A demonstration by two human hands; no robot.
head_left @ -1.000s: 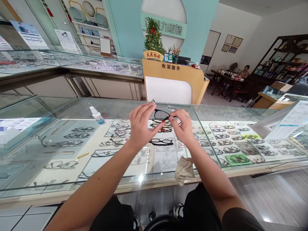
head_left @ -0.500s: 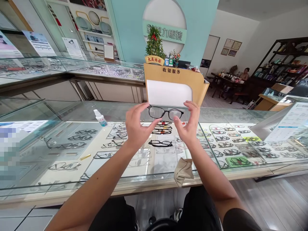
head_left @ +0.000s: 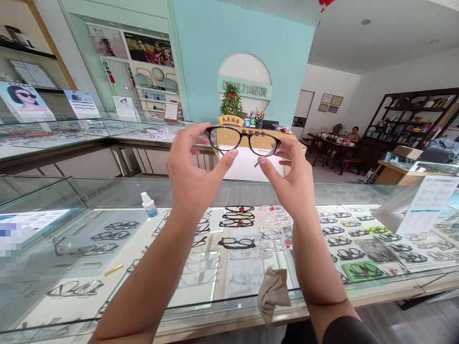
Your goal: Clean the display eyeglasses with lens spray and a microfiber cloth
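A pair of black-framed glasses (head_left: 244, 140) is held up at face height, lenses facing away, in front of the wooden cashier desk. My left hand (head_left: 193, 174) pinches its left end between thumb and fingers. My right hand (head_left: 290, 179) pinches the right end the same way. Both arms reach up over the glass display counter (head_left: 107, 191), which holds several rows of frames under its top. A beige cleaning cloth (head_left: 273, 292) lies crumpled near the counter's front edge, below my right forearm.
A small white spray bottle (head_left: 148, 204) stands on the glass at the left. A white leaflet stand (head_left: 425, 203) sits at the right. The wooden cashier desk (head_left: 247, 153) with a potted plant (head_left: 231, 102) is behind. A person (head_left: 354, 135) sits at a far table.
Both hands have lifted the glasses from just above the counter to face height, turning them lenses-forward. The camera has tilted upward with them.
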